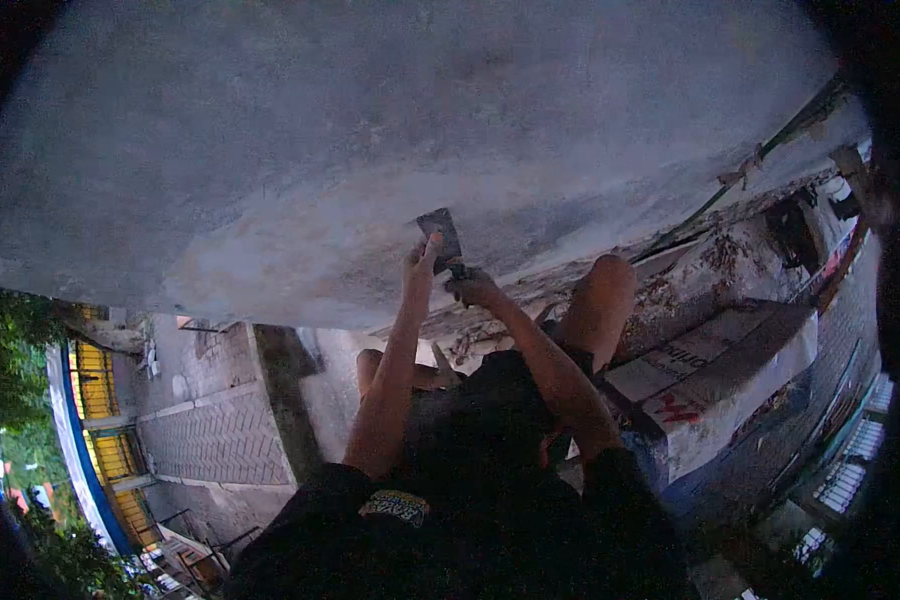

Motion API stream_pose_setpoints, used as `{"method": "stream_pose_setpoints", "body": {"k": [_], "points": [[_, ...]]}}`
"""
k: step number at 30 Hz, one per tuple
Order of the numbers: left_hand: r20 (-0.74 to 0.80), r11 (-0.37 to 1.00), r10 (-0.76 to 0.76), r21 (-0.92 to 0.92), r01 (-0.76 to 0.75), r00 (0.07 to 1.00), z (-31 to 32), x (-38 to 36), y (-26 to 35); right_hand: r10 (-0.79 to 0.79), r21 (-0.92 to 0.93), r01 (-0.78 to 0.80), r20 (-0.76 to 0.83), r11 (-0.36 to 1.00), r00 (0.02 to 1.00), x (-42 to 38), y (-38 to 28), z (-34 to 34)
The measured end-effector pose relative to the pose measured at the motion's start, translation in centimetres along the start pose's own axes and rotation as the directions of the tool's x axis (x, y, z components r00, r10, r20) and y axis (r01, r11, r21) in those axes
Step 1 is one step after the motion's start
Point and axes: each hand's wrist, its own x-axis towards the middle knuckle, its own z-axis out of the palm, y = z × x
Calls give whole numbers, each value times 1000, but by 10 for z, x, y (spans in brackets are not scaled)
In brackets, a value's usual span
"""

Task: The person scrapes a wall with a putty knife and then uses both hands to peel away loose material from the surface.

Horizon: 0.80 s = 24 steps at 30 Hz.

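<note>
A scraper (440,228) with a flat, dark, broad blade is held up in front of the grey plastered wall (300,230). My right hand (477,290) is closed round its short handle. Higher up, my left hand (422,262) grips the side of the blade, a finger lying over its face. The blade overlaps a paler, smoother-looking patch of the wall. Both forearms reach up from my lap, and my bent knee (600,300) rises to the right of the hands.
To the right stands a cardboard box (710,370) with printing on it. A green pipe or cord (710,205) runs along the wall's edge above rubble and dry leaves (715,265). Paved ground (210,435), a yellow fence (98,385) and trees (10,350) lie to the left.
</note>
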Motion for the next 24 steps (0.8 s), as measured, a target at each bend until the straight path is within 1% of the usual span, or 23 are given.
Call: {"method": "stream_pose_setpoints", "body": {"k": [2, 3, 5, 6, 8, 9, 11, 12, 14, 17, 18, 20, 21, 23, 24], "points": [[-2, 996, -74, 51, 74, 997, -2, 5, -4, -57, 164, 64, -45, 984, 997, 6, 19, 4], [-4, 990, -115, 79, 115, 993, -4, 6, -7, -32, 138, 40, -61, 990, 998, 5, 18, 7], [-13, 998, -58, -5, 58, 998, 7, -9, 12, 17, 90, -8, -100, 996, 995, 0, 12, 12], [-21, 998, -30, -49, 29, 999, 12, -15, 18, 26, 107, -15, -105, 994, 994, -1, 12, 11], [-46, 999, -45, 22, 46, 998, 10, -16, 12, 53, 137, -37, -109, 990, 993, -6, 14, 11], [-56, 997, -49, 55, 52, 997, 10, -14, 9, 9, 142, 8, -123, 990, 992, -6, 16, 12], [-63, 1000, -4, -29, 2, 998, 11, -8, 2, -81, 149, 105, -158, 983, 984, -3, 19, 14], [-68, 997, 16, -68, -21, 998, 11, -7, -2, -122, 110, 145, -186, 983, 975, -6, 13, 15], [-53, 998, 14, -62, -17, 999, 8, -1, -4, -204, 30, 216, -225, 976, 953, -12, -1, 16], [-84, 998, 34, -42, -38, 996, 2, 1, -15, -118, 199, 144, -136, 969, 984, 2, 26, 13], [-94, 998, 47, -32, -50, 995, 3, 3, -18, -108, 174, 134, -154, 975, 982, 3, 26, 13], [-102, 1000, -28, -16, 26, 994, 11, -7, 6, -77, 133, 104, -198, 986, 977, -4, 16, 16], [-109, 998, -69, -9, 68, 992, 12, -13, 13, -120, 97, 144, -218, 985, 968, -11, 7, 16], [-64, 992, -81, 91, 87, 995, -1, 0, -8, -211, 18, 222, -247, 975, 946, -21, -10, 16], [-40, 986, -85, 141, 90, 996, -3, 4, -8, -235, 19, 249, -262, 968, 936, -22, -11, 17]]}}
